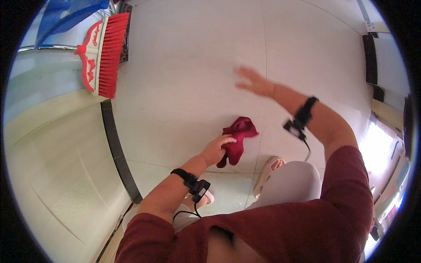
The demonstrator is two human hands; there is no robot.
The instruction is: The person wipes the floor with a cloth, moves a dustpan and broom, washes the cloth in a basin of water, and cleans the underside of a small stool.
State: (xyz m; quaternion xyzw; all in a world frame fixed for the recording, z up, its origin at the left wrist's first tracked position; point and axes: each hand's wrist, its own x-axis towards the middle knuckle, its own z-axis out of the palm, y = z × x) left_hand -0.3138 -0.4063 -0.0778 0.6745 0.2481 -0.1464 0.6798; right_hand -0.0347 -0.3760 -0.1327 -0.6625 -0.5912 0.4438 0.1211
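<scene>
My left hand (219, 148) grips a crumpled dark red cloth (237, 139), its thumb and fingers closed around one side. The cloth's folds hang out above and below the hand. Up and to the right, my right hand (253, 81) reaches out over the floor with its fingers apart. Nothing is in that hand, and it is blurred. A black strap with a small camera (198, 190) sits on my left forearm. My right forearm wears a similar strap with a camera (297, 123); a cable trails from each.
Pale floor tiles (190, 75) with thin seams lie beneath. At upper left, a red-bristled broom (110, 56) leans near a blue dustpan (65, 19). A cream door panel (59, 171) with dark edging (116, 154) stands left. My slippered foot (268, 174) is below.
</scene>
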